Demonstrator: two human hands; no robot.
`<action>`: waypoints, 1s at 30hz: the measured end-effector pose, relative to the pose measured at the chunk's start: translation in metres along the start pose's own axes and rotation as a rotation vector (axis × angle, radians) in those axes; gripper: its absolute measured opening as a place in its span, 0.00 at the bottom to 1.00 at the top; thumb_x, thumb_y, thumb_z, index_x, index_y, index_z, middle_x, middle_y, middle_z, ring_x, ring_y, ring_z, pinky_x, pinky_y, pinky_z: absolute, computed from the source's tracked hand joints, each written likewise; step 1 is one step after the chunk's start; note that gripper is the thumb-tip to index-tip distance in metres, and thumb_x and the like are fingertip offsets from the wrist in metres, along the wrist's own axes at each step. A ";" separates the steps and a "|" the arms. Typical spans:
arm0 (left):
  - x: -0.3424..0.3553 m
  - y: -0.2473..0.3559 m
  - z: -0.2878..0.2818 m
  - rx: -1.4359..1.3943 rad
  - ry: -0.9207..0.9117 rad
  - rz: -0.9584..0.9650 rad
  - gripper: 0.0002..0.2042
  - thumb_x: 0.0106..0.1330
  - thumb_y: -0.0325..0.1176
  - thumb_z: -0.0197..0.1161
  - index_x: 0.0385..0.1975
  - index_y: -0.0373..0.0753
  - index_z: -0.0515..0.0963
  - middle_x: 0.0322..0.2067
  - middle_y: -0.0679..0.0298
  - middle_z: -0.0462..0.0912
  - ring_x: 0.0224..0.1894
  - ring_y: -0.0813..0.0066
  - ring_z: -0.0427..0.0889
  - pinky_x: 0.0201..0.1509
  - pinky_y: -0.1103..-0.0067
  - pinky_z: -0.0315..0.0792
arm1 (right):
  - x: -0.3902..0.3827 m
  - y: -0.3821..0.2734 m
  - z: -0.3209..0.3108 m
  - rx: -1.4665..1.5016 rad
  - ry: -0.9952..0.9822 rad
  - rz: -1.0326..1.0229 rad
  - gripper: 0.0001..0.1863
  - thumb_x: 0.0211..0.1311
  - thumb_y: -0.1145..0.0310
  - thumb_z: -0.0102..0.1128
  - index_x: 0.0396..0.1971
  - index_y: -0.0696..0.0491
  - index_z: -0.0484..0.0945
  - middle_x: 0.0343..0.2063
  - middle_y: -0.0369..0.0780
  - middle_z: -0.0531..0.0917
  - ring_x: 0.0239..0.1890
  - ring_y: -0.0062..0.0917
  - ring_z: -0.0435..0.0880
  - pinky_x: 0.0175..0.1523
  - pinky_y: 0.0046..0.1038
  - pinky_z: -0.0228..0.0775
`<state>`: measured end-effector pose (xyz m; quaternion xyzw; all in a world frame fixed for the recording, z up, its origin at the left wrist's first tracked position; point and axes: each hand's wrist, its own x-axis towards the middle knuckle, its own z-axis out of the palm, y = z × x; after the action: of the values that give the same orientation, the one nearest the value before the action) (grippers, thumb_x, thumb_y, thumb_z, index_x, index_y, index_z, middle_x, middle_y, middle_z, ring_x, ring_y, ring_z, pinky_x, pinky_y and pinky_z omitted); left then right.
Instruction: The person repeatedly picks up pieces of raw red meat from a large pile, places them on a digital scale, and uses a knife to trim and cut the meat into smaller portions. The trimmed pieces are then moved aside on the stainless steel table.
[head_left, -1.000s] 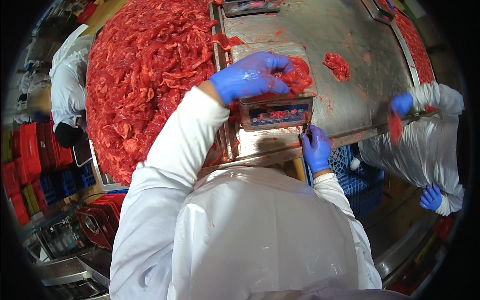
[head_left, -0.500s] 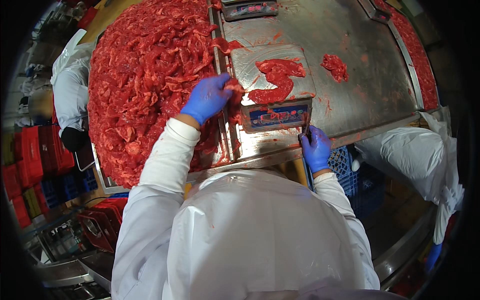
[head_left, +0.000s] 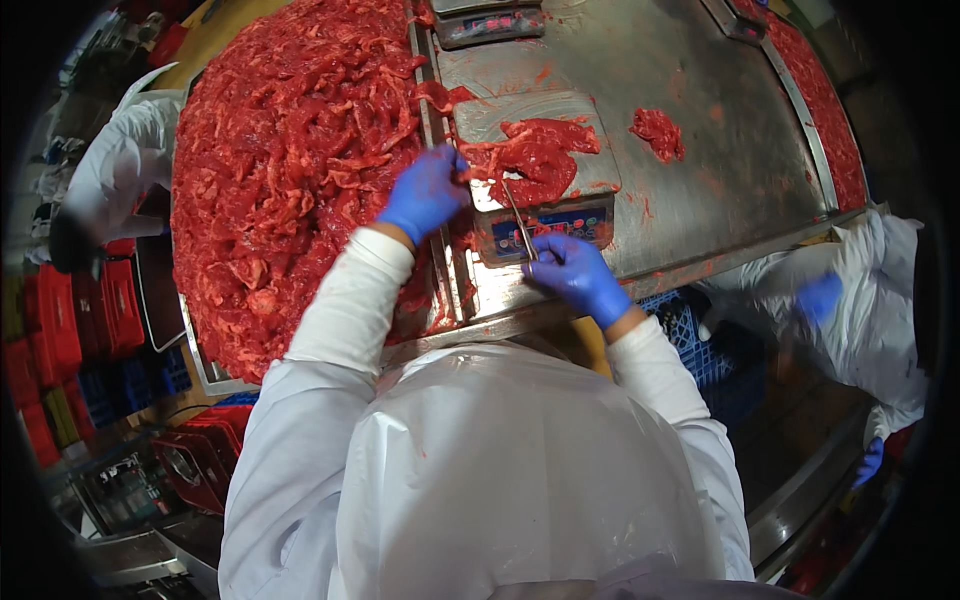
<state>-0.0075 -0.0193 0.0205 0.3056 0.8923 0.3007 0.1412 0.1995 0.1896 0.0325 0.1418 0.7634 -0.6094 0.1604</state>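
Observation:
My left hand, in a blue glove, pinches the end of a meat strip at the left edge of the scale. The strip runs onto the scale plate, where it meets a curved piece of raw red meat. My right hand, also gloved in blue, is closed around a slim metal tool in front of the scale's display. The tool's tip reaches the meat near the plate's front edge; whether it is scissors or a knife, I cannot tell.
A big heap of raw meat strips fills the tray on the left. One small meat piece lies on the steel table. Another scale stands farther back. People in white work at left and right, near blue crates.
My right hand has come left and up with the metal tool, from the table's front edge to the meat. My left hand has brought its strip onto the plate.

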 end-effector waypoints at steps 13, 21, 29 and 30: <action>-0.060 0.020 -0.001 -0.035 -0.335 0.103 0.15 0.59 0.33 0.66 0.45 0.36 0.79 0.35 0.43 0.84 0.39 0.45 0.85 0.46 0.60 0.77 | 0.063 -0.040 0.018 0.724 -0.114 0.086 0.14 0.79 0.63 0.57 0.49 0.58 0.81 0.35 0.38 0.84 0.36 0.24 0.85 0.46 0.28 0.82; -0.094 -0.061 -0.040 0.120 -0.006 -0.083 0.24 0.59 0.37 0.70 0.57 0.40 0.79 0.60 0.51 0.77 0.58 0.49 0.81 0.62 0.64 0.76 | 0.055 -0.033 0.020 0.120 -0.581 0.220 0.10 0.65 0.68 0.69 0.40 0.60 0.85 0.34 0.38 0.86 0.35 0.22 0.86 0.42 0.28 0.81; -0.107 -0.090 -0.075 0.082 0.239 -0.246 0.15 0.63 0.35 0.68 0.48 0.38 0.84 0.48 0.53 0.84 0.48 0.54 0.85 0.54 0.67 0.78 | -0.041 0.013 -0.056 0.362 -0.065 0.077 0.14 0.61 0.73 0.69 0.46 0.61 0.84 0.43 0.44 0.89 0.40 0.28 0.88 0.53 0.32 0.81; -0.091 -0.077 -0.075 -0.034 0.258 -0.147 0.14 0.63 0.35 0.67 0.46 0.38 0.85 0.47 0.53 0.84 0.48 0.54 0.85 0.54 0.67 0.78 | -0.043 0.018 -0.069 0.414 0.097 0.082 0.17 0.61 0.73 0.68 0.49 0.62 0.83 0.41 0.45 0.88 0.40 0.28 0.88 0.52 0.31 0.81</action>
<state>-0.0053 -0.1598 0.0374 0.1960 0.9177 0.3416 0.0520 0.2408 0.2600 0.0486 0.2320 0.6222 -0.7387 0.1155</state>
